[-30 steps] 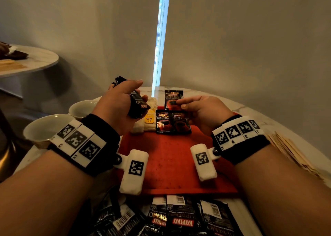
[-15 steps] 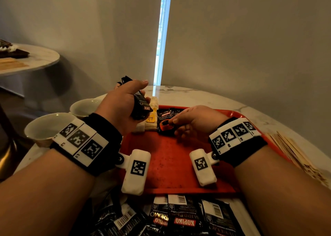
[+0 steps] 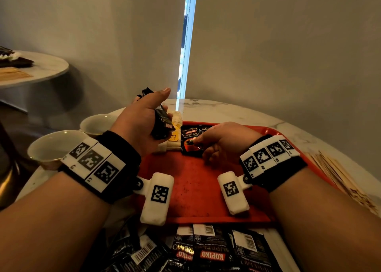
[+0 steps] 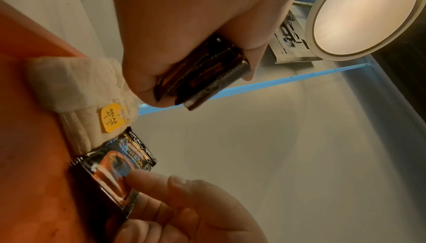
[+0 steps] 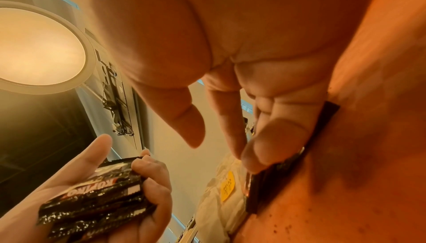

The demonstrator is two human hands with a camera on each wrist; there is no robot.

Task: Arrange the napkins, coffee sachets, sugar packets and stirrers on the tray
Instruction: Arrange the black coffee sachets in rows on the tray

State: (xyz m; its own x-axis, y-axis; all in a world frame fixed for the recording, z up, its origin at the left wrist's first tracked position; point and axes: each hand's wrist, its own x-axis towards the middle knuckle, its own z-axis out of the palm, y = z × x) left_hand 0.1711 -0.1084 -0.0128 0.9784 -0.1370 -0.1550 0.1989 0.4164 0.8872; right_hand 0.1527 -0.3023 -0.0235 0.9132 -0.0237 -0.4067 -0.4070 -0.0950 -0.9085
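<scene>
The left hand (image 3: 142, 125) is clutching a bundle of coffee sachets (image 5: 96, 192) above the red tray (image 3: 195, 189), while the right hand (image 3: 222, 142) is pressing straight fingertips (image 4: 138, 177) on a sachet (image 3: 190, 139) lying on the tray beside the folded napkins (image 4: 78, 82). Most work is looking undone: more sachets (image 3: 206, 249) are lying off the tray's near edge, the stirrers (image 3: 338, 174) are waiting to its right, two cups (image 3: 55, 146) are standing left, and no sugar packets are showing.

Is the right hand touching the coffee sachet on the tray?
Touching. In the left wrist view, a fingertip of the right hand lies on the coffee sachet lying on the tray.
</scene>
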